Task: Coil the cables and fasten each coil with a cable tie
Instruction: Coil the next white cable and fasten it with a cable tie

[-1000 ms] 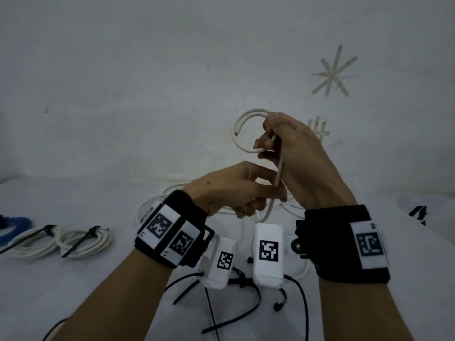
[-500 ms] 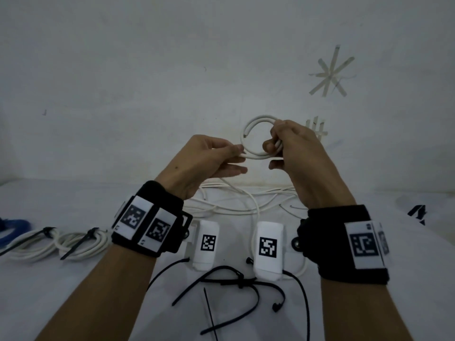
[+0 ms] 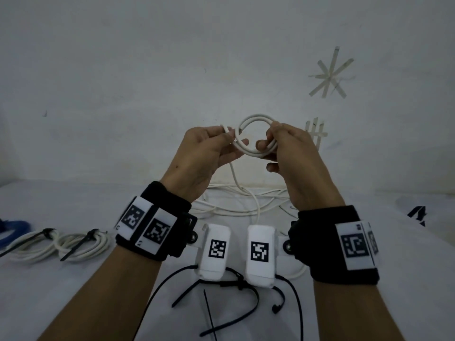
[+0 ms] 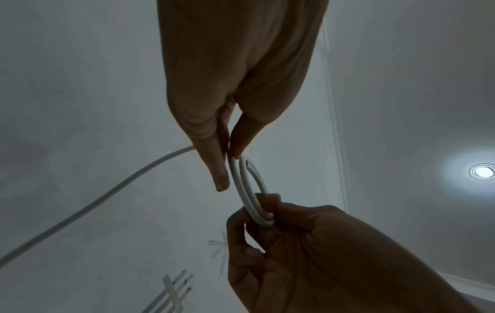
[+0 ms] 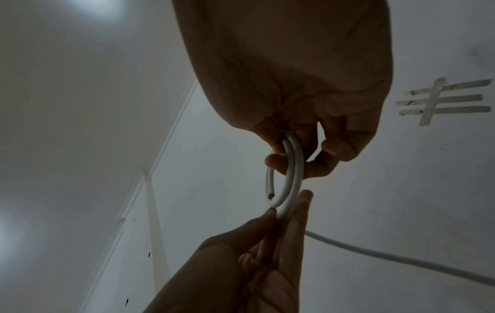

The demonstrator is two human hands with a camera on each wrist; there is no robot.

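Observation:
A small coil of white cable [image 3: 248, 124] is held up in front of the wall, between both hands. My right hand [image 3: 278, 146] grips the coil's right side, fingers curled round its turns [image 5: 292, 161]. My left hand [image 3: 216, 143] pinches the cable [image 4: 235, 169] at the coil's left side between thumb and fingers. The cut cable end [image 5: 270, 195] sticks out beside the turns. From the left hand the loose cable [image 3: 236, 178] hangs down to a tangle [image 3: 236, 205] on the white table. Black cable ties [image 3: 221, 286] lie near the front edge.
Two white coils [image 3: 61, 244] fastened with black ties lie at the left, with a blue cable [image 3: 12, 230] beyond them. Tape marks [image 3: 330, 75] are stuck on the wall. A small black object [image 3: 417, 214] sits at the right.
My left hand rose from below the right hand up to the coil's left side, bringing cable with it. The coil gained another turn. The right hand kept its grip.

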